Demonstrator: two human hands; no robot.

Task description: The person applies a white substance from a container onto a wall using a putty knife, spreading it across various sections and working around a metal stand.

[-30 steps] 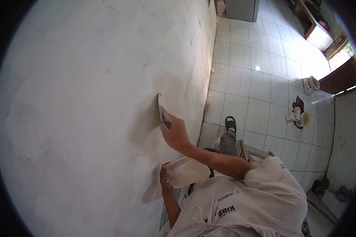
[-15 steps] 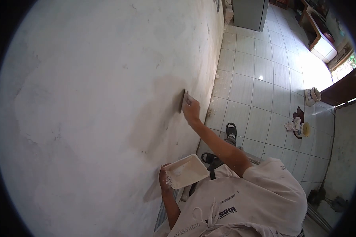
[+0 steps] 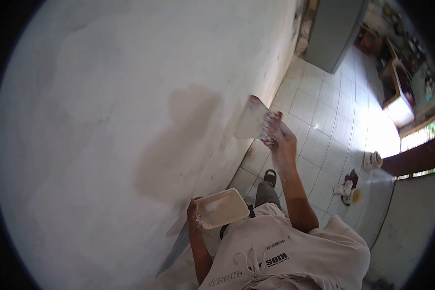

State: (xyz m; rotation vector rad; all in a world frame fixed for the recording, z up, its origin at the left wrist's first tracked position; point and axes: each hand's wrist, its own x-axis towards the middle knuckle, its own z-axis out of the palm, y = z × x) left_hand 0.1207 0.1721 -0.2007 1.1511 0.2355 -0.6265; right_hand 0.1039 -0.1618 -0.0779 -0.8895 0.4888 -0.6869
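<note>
A flat, pale scraper (image 3: 251, 121) smeared with white paste is in my right hand (image 3: 281, 137), whose fingers are closed round its back edge. The scraper is raised off the whitish wall (image 3: 106, 96), with its broad face showing. Lower down, my left hand (image 3: 193, 215) grips the left end of a cream rectangular tray (image 3: 223, 209). Some white paste lies in the tray, and white specks cover the left fingers. Shadows of the arm and scraper fall on the wall.
Beyond the wall runs a tiled floor (image 3: 319, 108). A grey cabinet (image 3: 333, 34) stands at the top. At the right are a white bucket (image 3: 372, 161), a yellowish tub (image 3: 355, 196) and a crumpled cloth (image 3: 343, 187). One sandalled foot (image 3: 270, 178) shows below.
My right hand has drawn the scraper away from the wall to the right and turned its face into view. The tray has shifted slightly left. The view has tilted, and one foot has moved.
</note>
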